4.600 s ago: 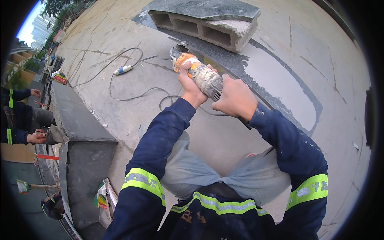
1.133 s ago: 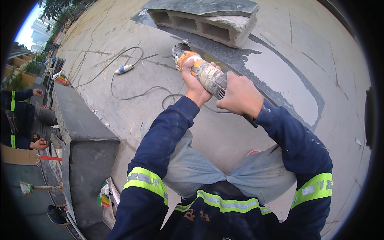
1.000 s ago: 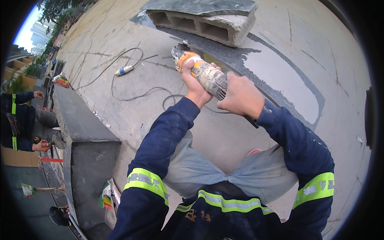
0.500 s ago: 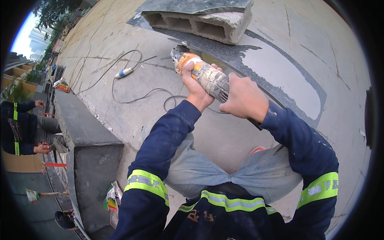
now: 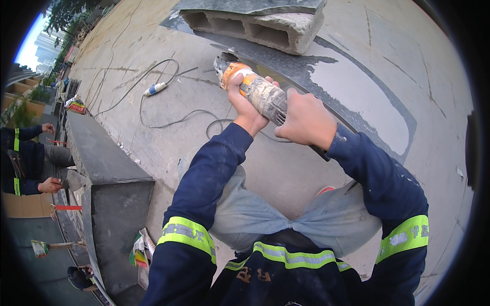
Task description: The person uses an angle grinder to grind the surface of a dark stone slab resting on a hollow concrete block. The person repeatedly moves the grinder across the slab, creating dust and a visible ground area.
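Both my hands hold a dust-caked orange and grey angle grinder (image 5: 268, 98). My left hand (image 5: 246, 109) wraps round its front part, close behind the orange gear head, with the thumb on top. My right hand (image 5: 310, 120) closes round the rear end near the vent slots. The grinder's head points to the far left, beside the edge of a long dark grey stone slab (image 5: 291, 69). Its disc is mostly hidden behind the head, so whether it touches the slab I cannot tell. A large pale patch (image 5: 357, 94) covers part of the slab's surface.
A hollow concrete block (image 5: 298, 38) rests on the slab, with another stone piece (image 5: 245, 5) on top. A black cable (image 5: 186, 120) and a blue-white connector (image 5: 154, 89) lie on the concrete floor. Left stands a grey stone-clad ledge (image 5: 122, 214); a co-worker's hand (image 5: 50, 185) there holds a trowel.
The grinder and both hands have shifted slightly left, with the same grip. The whole view has drifted a little. At the left, the co-worker's trowel hand has moved slightly farther away.
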`<state>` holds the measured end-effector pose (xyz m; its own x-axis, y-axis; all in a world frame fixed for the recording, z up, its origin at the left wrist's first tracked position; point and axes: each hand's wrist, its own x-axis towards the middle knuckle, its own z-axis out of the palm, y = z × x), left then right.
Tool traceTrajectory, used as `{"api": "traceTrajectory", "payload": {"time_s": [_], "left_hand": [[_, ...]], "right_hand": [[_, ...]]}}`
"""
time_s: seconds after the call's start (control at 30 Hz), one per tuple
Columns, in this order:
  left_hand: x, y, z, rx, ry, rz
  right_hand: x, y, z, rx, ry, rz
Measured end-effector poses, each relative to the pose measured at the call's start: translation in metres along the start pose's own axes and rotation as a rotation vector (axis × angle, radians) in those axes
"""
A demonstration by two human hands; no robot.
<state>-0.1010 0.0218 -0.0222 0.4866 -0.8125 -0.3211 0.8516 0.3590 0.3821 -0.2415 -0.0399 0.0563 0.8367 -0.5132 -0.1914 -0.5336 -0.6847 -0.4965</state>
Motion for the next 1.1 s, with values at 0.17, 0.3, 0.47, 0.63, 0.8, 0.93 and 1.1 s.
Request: {"api": "traceTrajectory", "payload": {"time_s": [0.17, 0.3, 0.47, 0.63, 0.8, 0.93, 1.1], "left_hand": [[0.007, 0.007, -0.004, 0.01, -0.013, 0.015], [0.01, 0.012, -0.004, -0.001, -0.008, 0.013], [0.015, 0.013, -0.004, -0.007, 0.007, 0.01], [0.019, 0.017, -0.007, -0.01, 0.007, 0.025], [0.024, 0.02, -0.008, -0.025, 0.009, 0.032], [0.029, 0.024, -0.011, -0.036, 0.008, 0.029], [0.035, 0.028, -0.013, -0.01, 0.012, 0.056]], "right_hand": [[0.01, -0.004, 0.002, 0.001, -0.008, 0.013], [0.015, -0.005, 0.002, 0.004, -0.001, 0.008], [0.021, -0.001, 0.007, 0.034, 0.011, -0.018], [0.028, -0.001, 0.01, 0.036, 0.016, -0.031], [0.034, -0.001, 0.013, 0.027, 0.016, -0.031], [0.041, -0.002, 0.014, 0.018, 0.003, -0.015], [0.046, -0.006, 0.016, 0.002, 0.011, 0.003]]}}
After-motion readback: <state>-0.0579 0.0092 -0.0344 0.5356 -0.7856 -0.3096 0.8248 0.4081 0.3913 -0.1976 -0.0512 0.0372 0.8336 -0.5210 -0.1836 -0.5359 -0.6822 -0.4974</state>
